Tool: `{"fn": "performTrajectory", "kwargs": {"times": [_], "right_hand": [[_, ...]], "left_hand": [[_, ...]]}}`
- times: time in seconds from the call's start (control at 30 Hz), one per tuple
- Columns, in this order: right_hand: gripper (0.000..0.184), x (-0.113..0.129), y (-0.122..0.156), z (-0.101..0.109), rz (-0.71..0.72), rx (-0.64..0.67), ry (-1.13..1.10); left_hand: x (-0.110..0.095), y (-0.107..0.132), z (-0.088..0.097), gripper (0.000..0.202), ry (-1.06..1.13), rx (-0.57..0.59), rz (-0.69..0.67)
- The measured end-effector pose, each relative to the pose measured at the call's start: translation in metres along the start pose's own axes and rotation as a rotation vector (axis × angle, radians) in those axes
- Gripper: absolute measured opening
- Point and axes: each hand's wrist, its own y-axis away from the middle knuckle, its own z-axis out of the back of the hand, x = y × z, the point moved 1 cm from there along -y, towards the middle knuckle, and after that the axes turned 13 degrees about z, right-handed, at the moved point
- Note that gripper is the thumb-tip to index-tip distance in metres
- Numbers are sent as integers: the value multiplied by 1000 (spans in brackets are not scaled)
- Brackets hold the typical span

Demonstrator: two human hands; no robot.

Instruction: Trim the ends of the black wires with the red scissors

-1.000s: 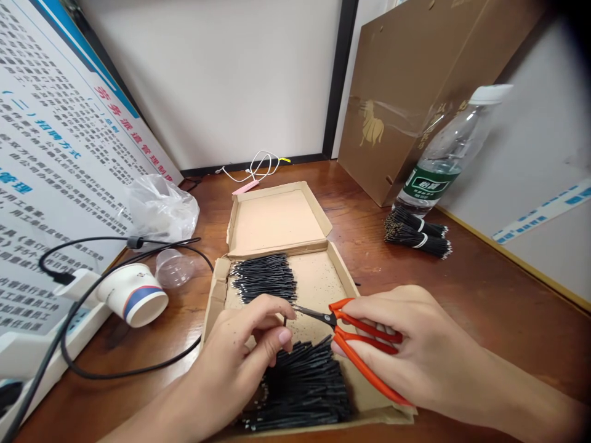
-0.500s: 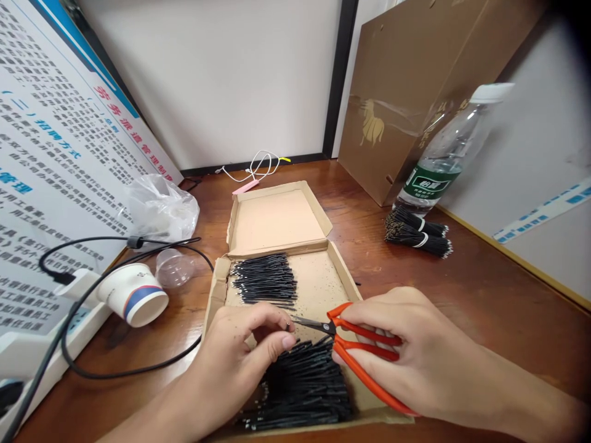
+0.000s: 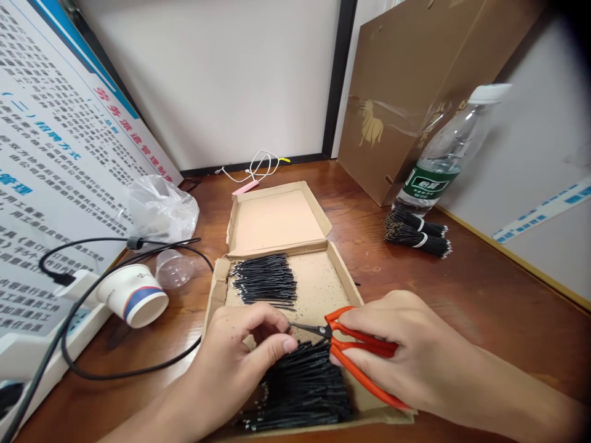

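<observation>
My right hand (image 3: 406,351) is closed around the red handles of a pair of scissors (image 3: 324,330), whose dark pointed blades aim left. Their tips meet the fingertips of my left hand (image 3: 240,354), closed in a pinch on a thin black wire (image 3: 289,329), of which only a tiny end shows. Both hands are over an open cardboard box (image 3: 325,277). Inside it, a pile of short black wires (image 3: 265,280) lies beyond my fingers. A second, larger pile of black wires (image 3: 309,384) sits nearer me, partly covered by my left hand.
Tied bundles of black wire (image 3: 418,234) lie at right by a water bottle (image 3: 434,166) and a brown carton (image 3: 392,92). Left are a tipped paper cup (image 3: 133,295), a clear plastic cup (image 3: 174,269), a plastic bag (image 3: 161,206) and a looping black cable (image 3: 92,374).
The scissors and my right hand have shifted slightly left and down, bringing the blade tips to my left fingertips. My left hand has hardly moved.
</observation>
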Motion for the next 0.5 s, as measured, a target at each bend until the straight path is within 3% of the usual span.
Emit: {"fn": "performTrajectory", "kwargs": {"times": [0.2,0.4,0.5], "right_hand": [[21,-4,1,0,-6,-49,-12],[12,-7,0,0,-1,-136,30],[12,-8,-1,1,-16,-143,20]], "left_hand": [[-1,0,3,12,-45,-30,-4],[11,-11,7,9,-306,-74,-129],[22,-15,2,12,-450,6,-107]]}}
